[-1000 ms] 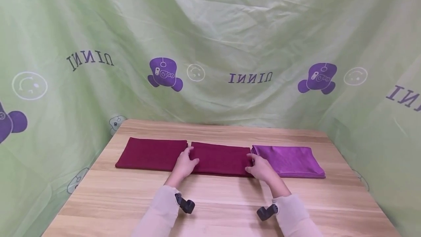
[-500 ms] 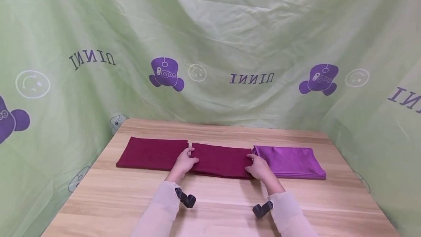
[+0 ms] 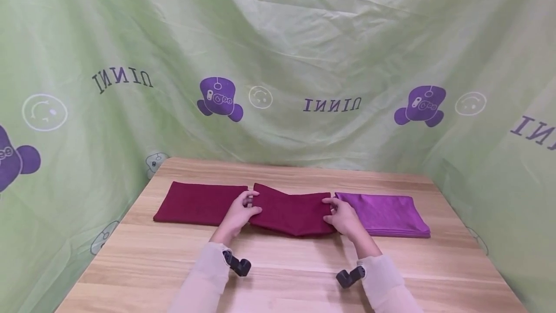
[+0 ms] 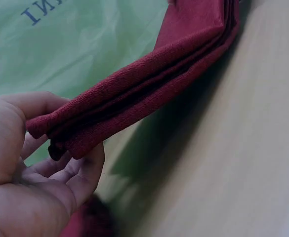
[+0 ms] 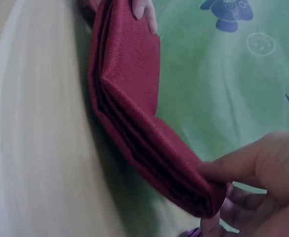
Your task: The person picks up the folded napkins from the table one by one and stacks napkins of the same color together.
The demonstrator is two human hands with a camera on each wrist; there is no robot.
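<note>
Between my hands is a folded dark red cloth [image 3: 291, 211], raised at both ends and sagging in the middle. My left hand [image 3: 240, 209] pinches its left end, thumb on top and fingers beneath, as the left wrist view shows of the layered cloth [image 4: 134, 94]. At the other end my right hand [image 3: 343, 216] grips the cloth [image 5: 134, 113] the same way, its several layers showing along the edge. The fingertips under the cloth are partly hidden. In both wrist views a gap with shadow shows between the lifted ends and the table.
Another folded dark red cloth [image 3: 200, 203] lies flat on the wooden table [image 3: 286, 274] to the left. To the right lies a folded shiny purple cloth [image 3: 386, 214], partly behind my right hand. A green printed curtain [image 3: 282, 52] hangs around the table's back and sides.
The middle red cloth lay flat a second ago; now its ends are lifted and its centre dips. My left hand has risen slightly and moved a little left. The other cloths have stayed put.
</note>
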